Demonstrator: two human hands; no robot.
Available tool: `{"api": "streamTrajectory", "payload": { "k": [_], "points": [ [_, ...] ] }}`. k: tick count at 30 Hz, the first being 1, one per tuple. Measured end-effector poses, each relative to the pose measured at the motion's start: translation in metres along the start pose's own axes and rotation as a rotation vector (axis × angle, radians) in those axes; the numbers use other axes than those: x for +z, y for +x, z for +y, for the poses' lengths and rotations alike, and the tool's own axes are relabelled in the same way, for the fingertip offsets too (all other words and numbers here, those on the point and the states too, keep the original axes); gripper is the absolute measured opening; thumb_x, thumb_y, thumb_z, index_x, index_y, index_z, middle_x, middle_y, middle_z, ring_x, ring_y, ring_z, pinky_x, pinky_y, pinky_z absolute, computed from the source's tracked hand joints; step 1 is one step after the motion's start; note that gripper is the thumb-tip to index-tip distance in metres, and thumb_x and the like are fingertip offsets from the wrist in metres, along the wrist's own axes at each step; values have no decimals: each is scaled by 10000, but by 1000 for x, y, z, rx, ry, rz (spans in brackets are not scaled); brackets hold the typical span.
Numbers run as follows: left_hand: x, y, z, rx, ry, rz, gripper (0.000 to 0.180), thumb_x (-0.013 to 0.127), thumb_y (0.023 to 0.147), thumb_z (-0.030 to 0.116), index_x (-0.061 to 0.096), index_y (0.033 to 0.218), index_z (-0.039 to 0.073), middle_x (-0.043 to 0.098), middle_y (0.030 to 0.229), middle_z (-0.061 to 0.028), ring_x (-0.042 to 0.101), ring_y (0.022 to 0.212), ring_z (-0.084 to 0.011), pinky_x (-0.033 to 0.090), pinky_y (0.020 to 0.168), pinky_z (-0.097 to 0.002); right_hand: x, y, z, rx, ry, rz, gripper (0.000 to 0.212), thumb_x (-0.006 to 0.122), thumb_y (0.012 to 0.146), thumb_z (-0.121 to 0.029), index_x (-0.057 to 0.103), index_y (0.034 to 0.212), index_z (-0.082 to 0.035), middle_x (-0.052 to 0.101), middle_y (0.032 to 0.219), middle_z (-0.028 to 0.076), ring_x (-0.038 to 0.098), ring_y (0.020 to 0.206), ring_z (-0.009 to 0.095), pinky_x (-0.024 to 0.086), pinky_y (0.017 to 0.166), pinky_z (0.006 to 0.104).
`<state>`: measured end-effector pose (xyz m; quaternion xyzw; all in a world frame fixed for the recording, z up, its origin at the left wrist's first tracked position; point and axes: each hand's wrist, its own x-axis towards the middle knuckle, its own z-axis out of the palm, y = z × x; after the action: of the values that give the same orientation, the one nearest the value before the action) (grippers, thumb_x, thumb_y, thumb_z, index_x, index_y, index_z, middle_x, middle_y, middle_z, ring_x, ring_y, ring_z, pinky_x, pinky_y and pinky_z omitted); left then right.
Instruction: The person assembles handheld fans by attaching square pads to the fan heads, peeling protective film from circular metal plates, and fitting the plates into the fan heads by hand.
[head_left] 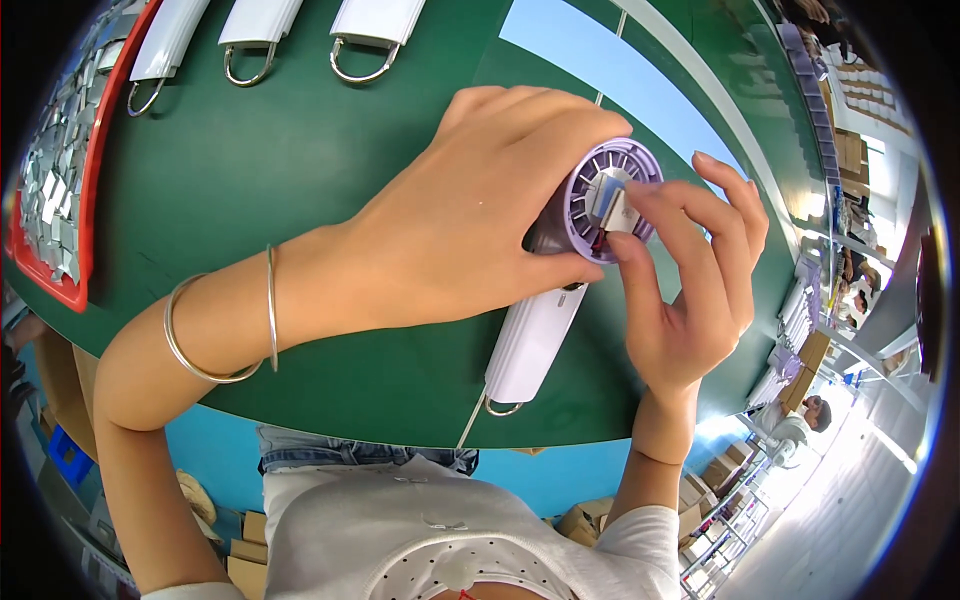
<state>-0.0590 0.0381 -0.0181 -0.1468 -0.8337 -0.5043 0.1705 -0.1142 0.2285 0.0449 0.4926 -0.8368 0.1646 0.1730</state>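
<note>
A handheld fan with a round lilac head [648, 165] is in front of me, its ribbed open end facing up. My left hand [455, 215] is wrapped round the head, thumb on the near side. Below it a white handle [535, 345] with a metal loop at its end slants toward the table's near edge. With thumb and forefinger, my right hand [695, 275] pinches a small whitish square plate [622, 214] inside the opening; its other fingers are raised. Thin red and dark wires show beside the plate. The head's far side is partly covered by my left hand.
A red tray [88, 215] full of small silvery square pieces stands at the left. Several white handles with metal loops, one of them here [375, 20], lie along the far side of the green table [290, 150]. Boxes and other people are in the background at right.
</note>
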Motion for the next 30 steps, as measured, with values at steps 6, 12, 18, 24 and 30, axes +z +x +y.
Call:
{"api": "streamTrajectory", "payload": {
  "k": [6,12,18,24,30],
  "points": [
    [1,1,0,-9,24,21,798,871,662,211,525,1373,109,585,1355,-69,515,1270,-285,349,1064,-419,2,0,2,10,28,-4,289,765,714,14,730,1000,21,677,1005,114,574,1147,367,463,955,458],
    [0,0,0,-25,4,9,785,867,665,200,531,1368,106,588,1354,-72,524,1260,-285,354,1049,-415,4,1,1,6,29,-4,286,752,724,22,730,1010,24,676,1023,120,575,1145,368,464,951,459],
    [1,0,-1,-19,7,19,780,867,662,197,533,1360,102,599,1330,-75,537,1230,-292,367,1019,-420,4,2,0,5,13,-9,281,743,728,29,730,1009,26,673,1018,119,580,1137,369,461,955,457],
    [1,-2,1,-10,20,39,771,868,655,195,541,1347,97,602,1313,-85,546,1208,-294,383,997,-421,2,3,0,-3,20,-16,281,740,727,34,729,1008,23,672,1016,120,583,1134,368,461,956,454],
    [1,-4,4,-34,13,-5,751,860,675,211,536,1342,91,581,1311,-82,524,1205,-282,364,1021,-412,6,6,-2,65,145,67,200,759,728,-30,703,912,28,655,974,113,589,1063,349,466,916,423]
  ]
}}
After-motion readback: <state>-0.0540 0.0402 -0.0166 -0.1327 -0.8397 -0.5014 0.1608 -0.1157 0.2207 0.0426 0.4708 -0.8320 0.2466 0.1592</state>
